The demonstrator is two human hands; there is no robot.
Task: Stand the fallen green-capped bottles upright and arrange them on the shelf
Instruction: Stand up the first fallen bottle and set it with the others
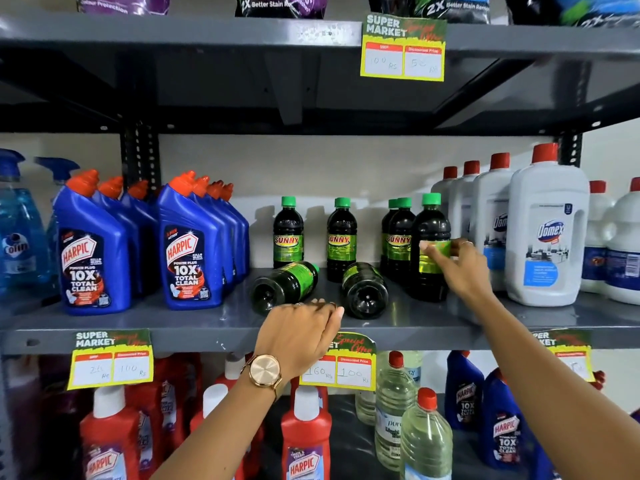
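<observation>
Two dark green-capped bottles lie on their sides on the grey middle shelf (194,327), bases toward me: the left fallen bottle (282,287) and the right fallen bottle (363,291). Behind them stand upright ones: a left upright bottle (288,233), a middle one (341,237) and a pair (398,237) further right. My right hand (462,268) grips the label of a front upright bottle (431,220) standing on the shelf. My left hand (304,330), wearing a watch, hovers at the shelf's front edge just before the fallen bottles, fingers curled, holding nothing.
Blue Harpic bottles (187,244) crowd the shelf's left side; white Domex jugs (547,233) stand close on the right. The upper shelf (207,39) hangs overhead. Price tags (110,362) hang on the front lip. Red and clear bottles (304,434) fill the lower shelf.
</observation>
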